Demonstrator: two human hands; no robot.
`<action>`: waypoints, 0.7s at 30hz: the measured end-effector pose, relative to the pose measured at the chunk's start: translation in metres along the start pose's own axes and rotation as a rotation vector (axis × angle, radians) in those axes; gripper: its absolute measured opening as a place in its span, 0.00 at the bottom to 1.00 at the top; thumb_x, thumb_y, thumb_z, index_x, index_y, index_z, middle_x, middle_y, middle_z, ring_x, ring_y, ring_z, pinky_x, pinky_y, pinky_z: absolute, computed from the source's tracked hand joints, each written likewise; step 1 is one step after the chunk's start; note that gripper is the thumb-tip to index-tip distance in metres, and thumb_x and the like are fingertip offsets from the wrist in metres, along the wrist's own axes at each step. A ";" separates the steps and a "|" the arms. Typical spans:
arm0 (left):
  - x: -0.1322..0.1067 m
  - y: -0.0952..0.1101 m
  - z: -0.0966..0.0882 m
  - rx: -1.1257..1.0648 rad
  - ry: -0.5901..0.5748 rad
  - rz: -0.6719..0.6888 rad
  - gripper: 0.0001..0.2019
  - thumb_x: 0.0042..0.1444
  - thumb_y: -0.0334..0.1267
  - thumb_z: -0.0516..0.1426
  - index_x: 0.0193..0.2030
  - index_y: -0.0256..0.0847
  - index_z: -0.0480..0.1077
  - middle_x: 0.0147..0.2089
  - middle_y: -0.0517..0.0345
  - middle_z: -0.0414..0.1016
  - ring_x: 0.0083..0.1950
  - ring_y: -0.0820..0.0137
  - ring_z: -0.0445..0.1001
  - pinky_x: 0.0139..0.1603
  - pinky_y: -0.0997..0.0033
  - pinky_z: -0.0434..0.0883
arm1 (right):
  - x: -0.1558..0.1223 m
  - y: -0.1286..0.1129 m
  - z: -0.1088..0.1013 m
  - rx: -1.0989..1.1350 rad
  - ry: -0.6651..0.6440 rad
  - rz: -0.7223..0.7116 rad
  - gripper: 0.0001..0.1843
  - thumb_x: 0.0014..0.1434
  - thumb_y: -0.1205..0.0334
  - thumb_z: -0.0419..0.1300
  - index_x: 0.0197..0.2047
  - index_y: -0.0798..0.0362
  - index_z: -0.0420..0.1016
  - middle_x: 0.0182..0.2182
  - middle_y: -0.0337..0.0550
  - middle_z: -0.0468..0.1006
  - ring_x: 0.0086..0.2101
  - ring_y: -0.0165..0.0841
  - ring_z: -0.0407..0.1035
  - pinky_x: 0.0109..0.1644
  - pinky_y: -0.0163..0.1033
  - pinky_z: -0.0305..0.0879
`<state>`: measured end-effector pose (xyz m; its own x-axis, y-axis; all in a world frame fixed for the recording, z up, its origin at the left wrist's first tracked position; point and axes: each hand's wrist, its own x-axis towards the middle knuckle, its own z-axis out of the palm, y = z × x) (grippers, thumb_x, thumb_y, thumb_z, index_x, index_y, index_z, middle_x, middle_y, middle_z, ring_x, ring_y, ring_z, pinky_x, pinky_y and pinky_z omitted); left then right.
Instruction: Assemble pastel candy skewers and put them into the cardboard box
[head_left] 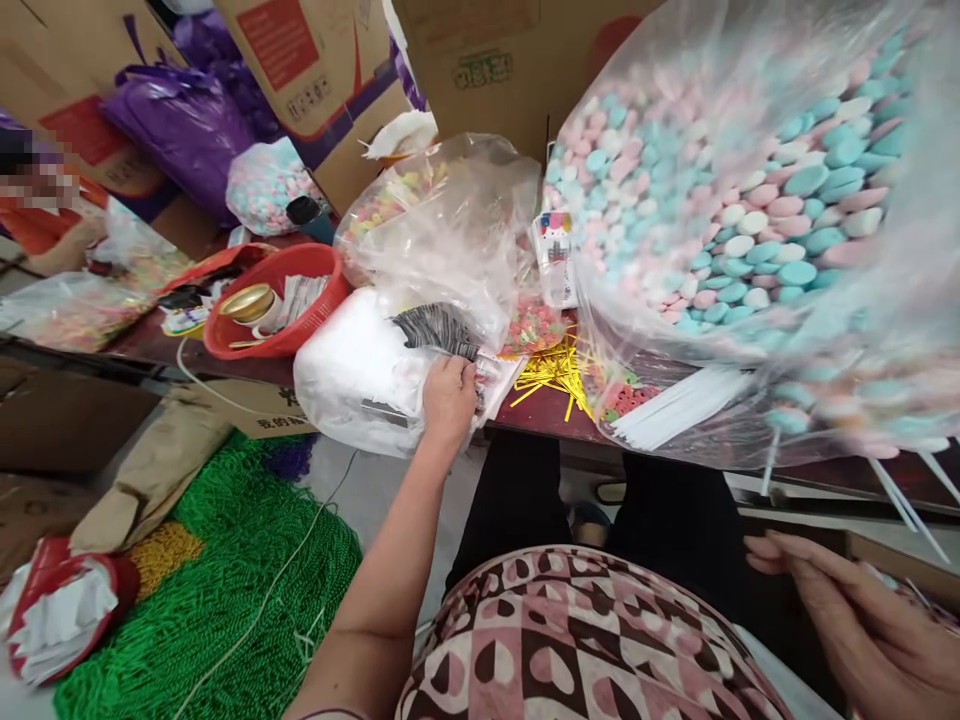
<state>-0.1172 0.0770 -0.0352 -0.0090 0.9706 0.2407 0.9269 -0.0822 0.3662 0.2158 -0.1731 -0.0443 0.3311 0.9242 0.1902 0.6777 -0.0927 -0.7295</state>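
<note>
My left hand point(450, 398) is closed at the right edge of a pile of white, clear plastic bags point(349, 365), its fingertips curled down. What it pinches is hidden under the fingers. Dark, ridged bag edges point(435, 328) show just beyond it, and printed paper point(501, 385) lies beside it. Yellow twist ties point(553, 375) are heaped a little to the right. My right hand point(870, 625) hangs low at the right, over a box, fingers stretched out with nothing visible in them. White sticks point(686, 400) lie on the table under clear plastic.
A huge clear bag of pink, blue and white candies point(750, 220) fills the right side. A red basket point(274, 345) stands left, near another person's orange sleeve point(37, 228). Cardboard boxes point(480, 80) line the back. Green bead strings point(225, 590) cover the floor.
</note>
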 end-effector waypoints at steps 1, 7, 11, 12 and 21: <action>-0.001 0.000 -0.001 -0.021 0.015 0.002 0.10 0.64 0.36 0.51 0.33 0.42 0.70 0.39 0.51 0.74 0.46 0.63 0.71 0.48 0.64 0.66 | 0.007 -0.009 0.003 0.021 -0.033 -0.003 0.14 0.62 0.56 0.57 0.50 0.36 0.76 0.36 0.43 0.85 0.36 0.46 0.80 0.45 0.53 0.79; -0.003 0.000 -0.009 -0.093 0.083 -0.015 0.11 0.64 0.35 0.49 0.30 0.45 0.63 0.34 0.55 0.71 0.41 0.65 0.70 0.45 0.63 0.66 | 0.042 -0.046 0.037 0.216 -0.144 -0.242 0.12 0.62 0.60 0.57 0.47 0.47 0.78 0.34 0.41 0.85 0.32 0.36 0.81 0.41 0.39 0.80; -0.004 0.002 -0.006 -0.034 0.053 -0.032 0.10 0.67 0.42 0.48 0.36 0.45 0.66 0.37 0.52 0.73 0.43 0.63 0.72 0.44 0.61 0.66 | 0.063 -0.068 0.050 0.256 -0.200 -0.271 0.11 0.62 0.61 0.56 0.44 0.47 0.79 0.34 0.40 0.85 0.32 0.34 0.80 0.41 0.38 0.79; -0.005 0.002 -0.005 -0.003 0.031 -0.011 0.10 0.66 0.43 0.49 0.37 0.44 0.67 0.39 0.51 0.74 0.44 0.61 0.72 0.45 0.61 0.66 | 0.070 -0.074 0.053 0.267 -0.211 -0.254 0.11 0.62 0.60 0.56 0.45 0.46 0.79 0.34 0.41 0.85 0.32 0.34 0.80 0.41 0.39 0.79; -0.017 0.012 0.002 0.147 -0.041 0.112 0.12 0.65 0.39 0.50 0.37 0.40 0.73 0.43 0.46 0.75 0.46 0.58 0.70 0.48 0.56 0.64 | 0.139 -0.157 0.119 0.208 -0.427 -0.506 0.15 0.64 0.61 0.52 0.43 0.48 0.81 0.40 0.43 0.85 0.41 0.38 0.80 0.49 0.43 0.74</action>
<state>-0.1054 0.0602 -0.0369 0.1102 0.9659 0.2345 0.9660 -0.1596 0.2035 0.0776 0.0134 0.0185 -0.3089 0.9038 0.2961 0.5264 0.4218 -0.7382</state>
